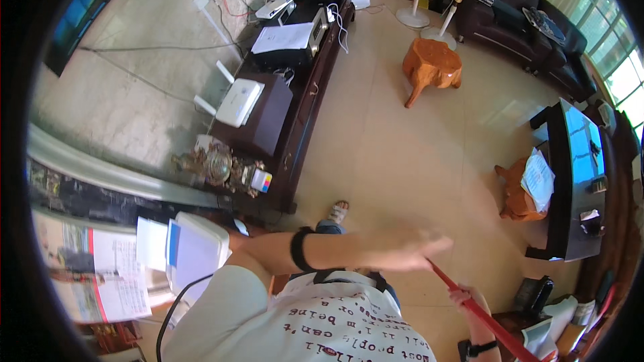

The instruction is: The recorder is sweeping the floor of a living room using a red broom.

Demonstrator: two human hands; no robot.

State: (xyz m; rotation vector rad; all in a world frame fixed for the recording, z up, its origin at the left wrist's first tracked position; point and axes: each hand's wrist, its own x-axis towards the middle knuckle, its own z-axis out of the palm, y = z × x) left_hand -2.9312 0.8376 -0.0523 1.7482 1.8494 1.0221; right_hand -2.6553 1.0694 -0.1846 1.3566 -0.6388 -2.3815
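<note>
A long red pole (483, 314) slants from the middle of the view to the bottom right edge, looking thicker towards that edge. My right hand (468, 295), below a wrist with a black watch, is closed around it. My left arm, with a black band on it, reaches across in front of my body. At the pole's thin upper end is my left hand (417, 250), motion-blurred, with its fingers looking rather straight. Whether it grips the pole cannot be made out. The pole's far end is out of view.
A dark low cabinet (322, 78) bearing a white router (240, 102) runs along the left wall. Wooden stools (432, 58) (518, 196) stand on the tiled floor, one beside a black glass-topped table (578, 231). Farther off are standing fans (413, 16) and a dark sofa (508, 35).
</note>
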